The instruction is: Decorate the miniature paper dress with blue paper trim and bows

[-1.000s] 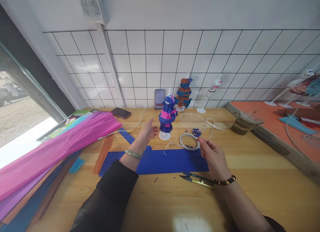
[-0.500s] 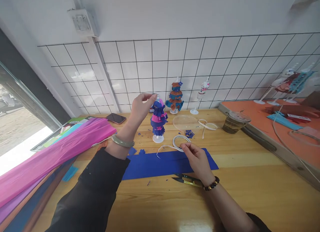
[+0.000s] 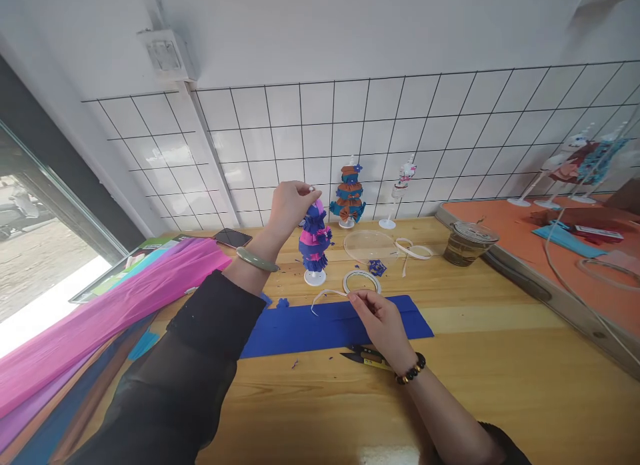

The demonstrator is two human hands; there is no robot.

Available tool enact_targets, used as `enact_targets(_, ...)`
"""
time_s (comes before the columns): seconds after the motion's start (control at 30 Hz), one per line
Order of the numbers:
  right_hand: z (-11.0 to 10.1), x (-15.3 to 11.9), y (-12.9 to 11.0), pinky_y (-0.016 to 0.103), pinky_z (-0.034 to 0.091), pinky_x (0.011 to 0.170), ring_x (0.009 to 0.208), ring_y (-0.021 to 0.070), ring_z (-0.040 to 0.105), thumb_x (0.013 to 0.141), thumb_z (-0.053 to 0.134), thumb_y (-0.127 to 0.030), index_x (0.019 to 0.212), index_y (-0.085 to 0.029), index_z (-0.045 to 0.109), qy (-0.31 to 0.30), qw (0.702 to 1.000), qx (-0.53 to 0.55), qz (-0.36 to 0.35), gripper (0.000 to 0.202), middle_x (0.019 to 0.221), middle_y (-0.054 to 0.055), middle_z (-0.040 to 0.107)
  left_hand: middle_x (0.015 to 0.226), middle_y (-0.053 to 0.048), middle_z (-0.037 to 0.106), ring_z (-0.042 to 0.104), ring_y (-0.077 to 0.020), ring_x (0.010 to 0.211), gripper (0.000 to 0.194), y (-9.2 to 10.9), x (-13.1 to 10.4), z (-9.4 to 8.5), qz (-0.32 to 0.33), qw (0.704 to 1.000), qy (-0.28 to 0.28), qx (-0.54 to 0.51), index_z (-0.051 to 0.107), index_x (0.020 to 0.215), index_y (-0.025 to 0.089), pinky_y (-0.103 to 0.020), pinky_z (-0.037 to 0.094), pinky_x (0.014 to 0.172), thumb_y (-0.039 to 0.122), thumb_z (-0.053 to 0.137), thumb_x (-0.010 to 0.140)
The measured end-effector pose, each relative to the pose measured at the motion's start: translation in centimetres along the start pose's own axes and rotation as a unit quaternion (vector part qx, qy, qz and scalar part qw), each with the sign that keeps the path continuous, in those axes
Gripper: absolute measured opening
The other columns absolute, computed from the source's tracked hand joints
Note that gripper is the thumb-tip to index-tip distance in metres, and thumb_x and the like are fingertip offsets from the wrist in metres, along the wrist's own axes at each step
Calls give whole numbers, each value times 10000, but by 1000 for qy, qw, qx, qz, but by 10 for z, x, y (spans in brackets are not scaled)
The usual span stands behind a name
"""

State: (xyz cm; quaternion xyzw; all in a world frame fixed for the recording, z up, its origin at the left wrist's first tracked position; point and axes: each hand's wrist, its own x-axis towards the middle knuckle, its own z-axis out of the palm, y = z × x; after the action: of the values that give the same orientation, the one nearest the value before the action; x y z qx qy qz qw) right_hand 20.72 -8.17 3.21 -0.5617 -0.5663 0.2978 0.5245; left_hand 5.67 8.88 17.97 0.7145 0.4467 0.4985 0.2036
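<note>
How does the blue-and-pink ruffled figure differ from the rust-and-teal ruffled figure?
Colour: the blue-and-pink figure is dark blue with bright pink; the rust-and-teal figure is orange-brown with teal.
Place: the blue-and-pink figure stands nearer the person; the rust-and-teal figure stands farther back, by the tiled wall.
Contact: the left hand is at the blue-and-pink figure's top; no hand touches the rust-and-teal figure.
Shared: both stand upright with tiered ruffles.

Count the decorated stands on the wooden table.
3: tiered blue-pink papery stand at the left hand; tiered orange-teal papery stand behind, rightward; slim pink-white stand farther right.
</note>
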Motion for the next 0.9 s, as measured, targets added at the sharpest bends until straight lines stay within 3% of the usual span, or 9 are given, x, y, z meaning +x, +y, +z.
enact_targets(0.57, 3, -2, 1, 249, 386, 511, 564, 143, 478, 832, 461, -484, 724, -161, 637, -13, 999, -26, -32, 383, 647, 39, 598, 682, -65, 637, 520, -145, 556, 190, 9, 7, -18, -22, 997, -72, -16, 707, 722, 146, -314, 398, 536, 316, 654, 656)
enact_targets(0.8, 4, -2, 2, 250, 386, 526, 574, 144, 482, 833, 472, -462, 715, -166, 629, -16, 999, -30, -34, 355, 655, 37, 599, 700, -73, 632, 531, -152, 604, 309, 3, 8, -21, -18, 996, -72, -39, 688, 900, 165, -320, 407, 562, 334, 698, 642)
enact_targets(0.9, 4, -2, 4, 249, 393, 534, 582, 145, 492, 833, 474, -463, 716, -166, 626, -19, 999, -31, -33, 353, 679, 40, 614, 723, -74, 632, 534, -153, 614, 291, 2, 8, -22, -16, 996, -77, -44, 689, 872, 175, -329, 411, 578, 379, 678, 665)
